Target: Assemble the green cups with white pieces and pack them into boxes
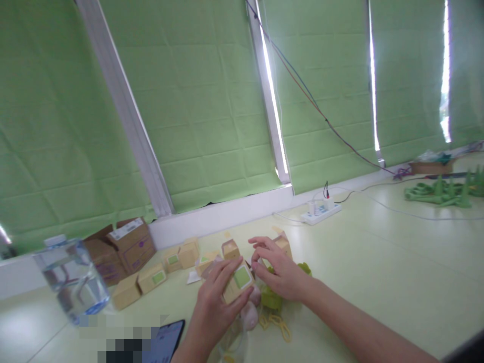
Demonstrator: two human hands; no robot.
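My left hand (pixel 215 302) is wrapped round a small tan cardboard box with a green label (pixel 239 281), holding it just above the pale green table (pixel 378 282). My right hand (pixel 278 269) sits at the box's right end, fingers curled and pinching at its flap. Under and beside the hands lie green plastic parts (pixel 273 298) and a yellow looped cord (pixel 278 325). Several more small tan boxes (pixel 151 277) lie scattered to the left and behind.
A clear water bottle (pixel 73 280) stands at the left, with an open brown carton (pixel 124 247) behind it. A dark phone (pixel 166 340) lies at the near edge. A white power strip (pixel 320 212) with cables sits by the window; green plastic pieces (pixel 438 194) lie far right.
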